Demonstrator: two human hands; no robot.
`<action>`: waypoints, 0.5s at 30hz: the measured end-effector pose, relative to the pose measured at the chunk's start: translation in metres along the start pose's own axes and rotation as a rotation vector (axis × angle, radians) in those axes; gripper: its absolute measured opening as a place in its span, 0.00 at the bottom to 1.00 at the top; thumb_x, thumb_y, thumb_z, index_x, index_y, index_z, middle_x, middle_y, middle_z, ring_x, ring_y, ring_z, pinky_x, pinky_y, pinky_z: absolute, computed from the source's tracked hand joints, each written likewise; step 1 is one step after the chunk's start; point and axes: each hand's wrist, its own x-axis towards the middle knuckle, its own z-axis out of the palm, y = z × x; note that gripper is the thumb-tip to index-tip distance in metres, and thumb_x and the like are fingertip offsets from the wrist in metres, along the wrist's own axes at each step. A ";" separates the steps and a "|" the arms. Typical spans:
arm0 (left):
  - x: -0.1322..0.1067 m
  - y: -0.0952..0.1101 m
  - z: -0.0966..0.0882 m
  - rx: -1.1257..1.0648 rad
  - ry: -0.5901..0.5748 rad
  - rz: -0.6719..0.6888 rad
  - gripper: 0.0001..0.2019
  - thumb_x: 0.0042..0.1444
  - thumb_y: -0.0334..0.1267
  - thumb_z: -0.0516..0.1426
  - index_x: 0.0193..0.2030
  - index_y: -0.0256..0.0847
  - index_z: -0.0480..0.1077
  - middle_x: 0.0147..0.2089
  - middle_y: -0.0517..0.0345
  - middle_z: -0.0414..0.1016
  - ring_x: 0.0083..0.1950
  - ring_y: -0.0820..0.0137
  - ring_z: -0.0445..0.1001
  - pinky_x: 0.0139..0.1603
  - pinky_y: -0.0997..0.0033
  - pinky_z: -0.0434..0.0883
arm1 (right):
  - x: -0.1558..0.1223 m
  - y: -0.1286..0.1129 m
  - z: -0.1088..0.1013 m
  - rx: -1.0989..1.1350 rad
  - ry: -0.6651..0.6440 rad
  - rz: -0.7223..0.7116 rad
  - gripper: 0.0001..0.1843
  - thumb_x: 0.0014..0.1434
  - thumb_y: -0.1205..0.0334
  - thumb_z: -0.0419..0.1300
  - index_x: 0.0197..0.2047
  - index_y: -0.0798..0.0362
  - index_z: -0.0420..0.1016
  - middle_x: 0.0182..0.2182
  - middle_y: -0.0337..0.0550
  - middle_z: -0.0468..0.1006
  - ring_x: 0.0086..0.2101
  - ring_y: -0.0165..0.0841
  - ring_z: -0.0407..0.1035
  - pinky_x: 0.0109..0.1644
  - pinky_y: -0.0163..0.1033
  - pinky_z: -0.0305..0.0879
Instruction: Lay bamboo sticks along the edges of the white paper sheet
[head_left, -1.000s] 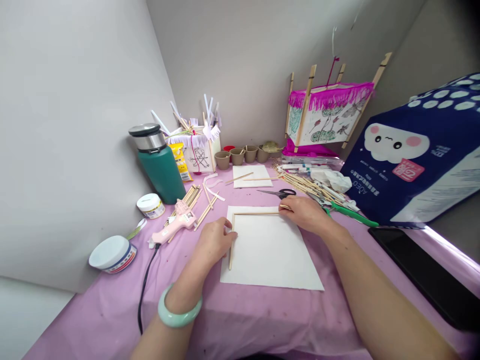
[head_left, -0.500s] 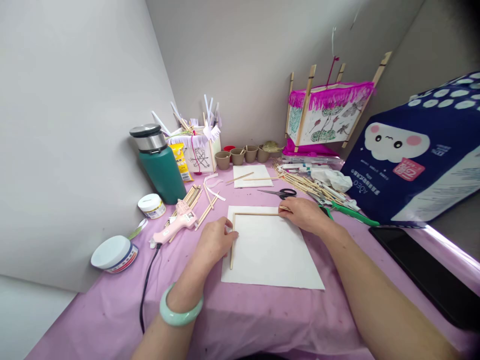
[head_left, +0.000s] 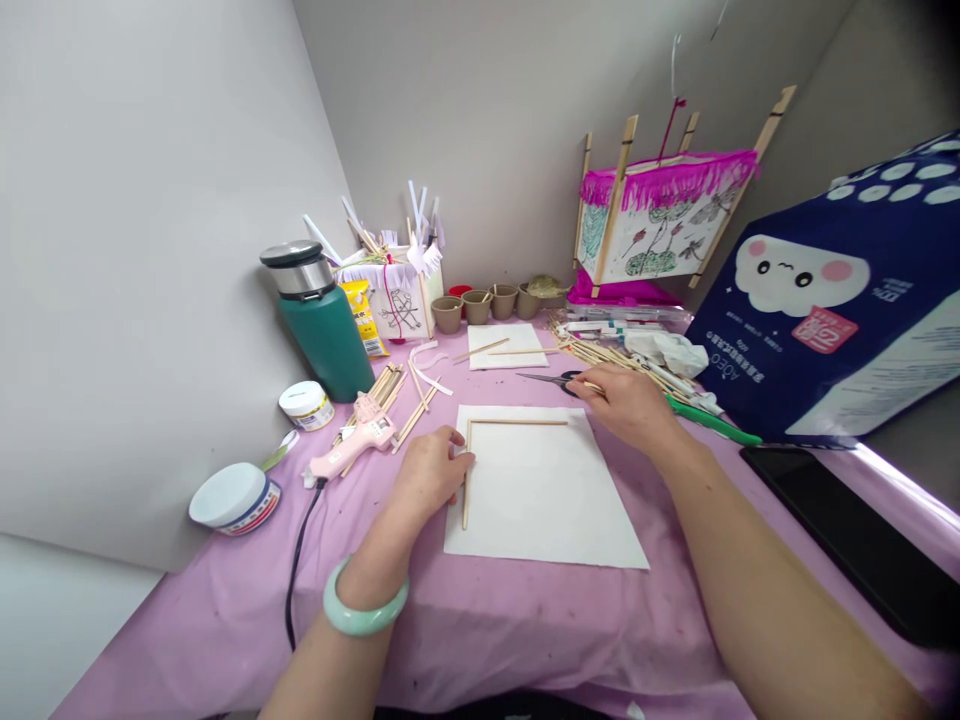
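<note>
A white sheet of paper [head_left: 540, 500] lies in front of me, with two thin wooden sticks on it meeting in a corner. The upright stick [head_left: 466, 500] runs along the paper's left side, and my left hand [head_left: 431, 470] pinches it between thumb and fingers. Along the top edge lies the other stick [head_left: 517, 422], untouched. My right hand [head_left: 626, 405] is just beyond the paper's top right corner, its fingers closed on a wooden stick [head_left: 592, 387] whose tip pokes out. Black-handled scissors [head_left: 551, 379] lie beside those fingers, partly hidden by them.
At left are a pink glue gun [head_left: 360, 440] with a cord, a green bottle [head_left: 330, 335], and white tubs. Several small pots [head_left: 477, 307] line the back. A stick pile [head_left: 622, 360], a fringed lantern [head_left: 667, 225], a blue bag [head_left: 795, 320] and a black phone [head_left: 832, 530] occupy the right.
My right hand has moved up and right, off the paper's top edge toward the scissors, uncovering the top stick's right end. My left hand stays on the upright stick.
</note>
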 end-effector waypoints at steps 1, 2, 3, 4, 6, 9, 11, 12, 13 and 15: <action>0.000 0.000 0.000 -0.004 -0.004 -0.004 0.10 0.51 0.37 0.54 0.40 0.39 0.68 0.22 0.63 0.73 0.15 0.74 0.69 0.22 0.76 0.63 | 0.000 0.000 0.000 0.011 0.035 0.003 0.15 0.63 0.55 0.51 0.35 0.51 0.76 0.35 0.42 0.76 0.37 0.34 0.69 0.41 0.36 0.58; 0.001 0.000 0.000 -0.008 -0.009 -0.008 0.10 0.51 0.37 0.54 0.40 0.39 0.68 0.22 0.62 0.73 0.15 0.74 0.69 0.21 0.76 0.63 | 0.000 0.000 0.000 0.023 0.066 -0.001 0.15 0.63 0.55 0.51 0.34 0.51 0.76 0.34 0.42 0.76 0.37 0.34 0.69 0.42 0.36 0.59; 0.001 0.000 0.000 -0.011 -0.014 -0.011 0.10 0.51 0.37 0.54 0.41 0.39 0.69 0.22 0.62 0.74 0.14 0.74 0.68 0.20 0.76 0.62 | 0.000 0.000 0.000 0.037 0.095 -0.010 0.14 0.63 0.55 0.52 0.34 0.51 0.76 0.34 0.42 0.76 0.37 0.34 0.69 0.42 0.37 0.59; 0.001 0.000 0.001 -0.013 -0.018 -0.014 0.11 0.51 0.36 0.54 0.41 0.39 0.69 0.22 0.62 0.74 0.14 0.74 0.68 0.19 0.76 0.62 | 0.000 0.000 0.000 0.052 0.122 -0.022 0.14 0.63 0.56 0.52 0.33 0.51 0.76 0.34 0.42 0.76 0.37 0.34 0.69 0.42 0.37 0.59; 0.001 -0.001 0.001 -0.012 -0.019 -0.014 0.11 0.51 0.36 0.54 0.42 0.39 0.69 0.22 0.62 0.74 0.14 0.74 0.68 0.19 0.76 0.62 | 0.000 0.000 -0.001 0.085 0.174 -0.051 0.14 0.63 0.56 0.52 0.33 0.51 0.75 0.34 0.42 0.76 0.37 0.35 0.69 0.41 0.37 0.59; 0.001 -0.001 0.001 -0.005 -0.015 -0.001 0.10 0.50 0.35 0.54 0.41 0.39 0.70 0.22 0.62 0.74 0.15 0.74 0.69 0.21 0.76 0.64 | 0.001 -0.002 -0.002 0.142 0.254 -0.093 0.14 0.63 0.56 0.52 0.32 0.52 0.75 0.32 0.42 0.75 0.35 0.34 0.68 0.39 0.37 0.60; 0.001 -0.001 0.001 -0.004 -0.016 0.005 0.10 0.50 0.35 0.54 0.40 0.39 0.70 0.22 0.62 0.74 0.15 0.74 0.69 0.22 0.76 0.64 | 0.001 -0.004 -0.003 0.184 0.308 -0.124 0.15 0.63 0.56 0.52 0.31 0.53 0.75 0.30 0.42 0.74 0.33 0.33 0.67 0.38 0.37 0.60; 0.002 -0.001 0.001 -0.005 -0.018 0.006 0.10 0.50 0.35 0.54 0.40 0.39 0.70 0.22 0.62 0.74 0.15 0.74 0.69 0.21 0.76 0.64 | 0.001 -0.005 -0.004 0.205 0.329 -0.133 0.15 0.63 0.56 0.53 0.31 0.53 0.75 0.29 0.42 0.74 0.32 0.33 0.67 0.37 0.37 0.59; 0.002 -0.001 0.001 -0.005 -0.019 0.006 0.10 0.50 0.35 0.54 0.40 0.39 0.69 0.22 0.62 0.74 0.15 0.74 0.69 0.21 0.76 0.64 | 0.001 -0.005 -0.004 0.223 0.346 -0.138 0.15 0.63 0.56 0.53 0.31 0.53 0.75 0.28 0.42 0.73 0.31 0.33 0.66 0.37 0.37 0.59; 0.002 -0.002 0.001 -0.003 -0.020 0.006 0.11 0.50 0.35 0.54 0.41 0.38 0.69 0.22 0.62 0.74 0.14 0.74 0.69 0.21 0.76 0.64 | 0.001 -0.006 -0.005 0.254 0.366 -0.135 0.15 0.63 0.56 0.53 0.30 0.53 0.75 0.28 0.42 0.73 0.31 0.33 0.66 0.37 0.37 0.59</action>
